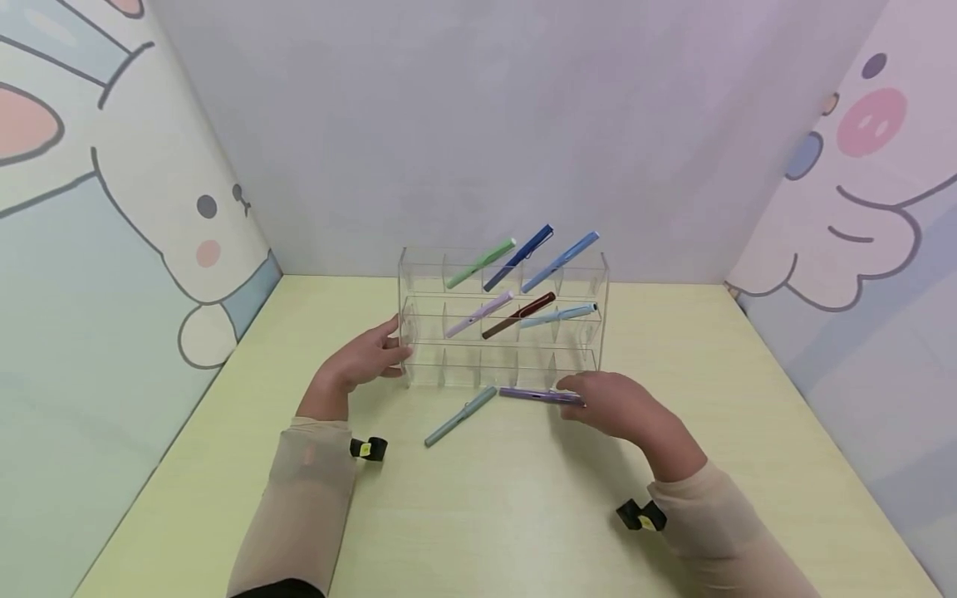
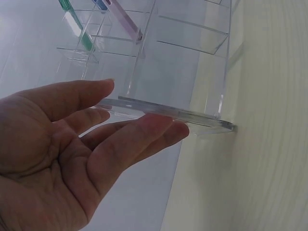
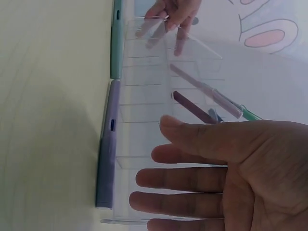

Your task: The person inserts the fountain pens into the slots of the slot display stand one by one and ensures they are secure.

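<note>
A clear acrylic pen rack (image 1: 461, 375) with three tiers stands on the table. My left hand (image 1: 366, 355) is at its left side, fingers lightly extended against the side panel (image 2: 168, 111). My right hand (image 1: 616, 403) hovers by the rack's front right corner, fingers straight and spread in the right wrist view. Close to it, a purple pen (image 1: 534, 395) lies along the rack's front edge; in the head view the fingers overlap its right end. A grey-green pen (image 1: 458, 419) lies slantwise on the table, left of the purple one.
Leaning in the top tier are a light green pen (image 1: 481, 264), a dark blue pen (image 1: 518, 258) and a blue pen (image 1: 561, 262). The middle tier holds a lilac pen (image 1: 478, 315), a dark brown pen (image 1: 518, 316) and a light blue pen (image 1: 561, 316). Behind rises a plain wall (image 1: 478, 124).
</note>
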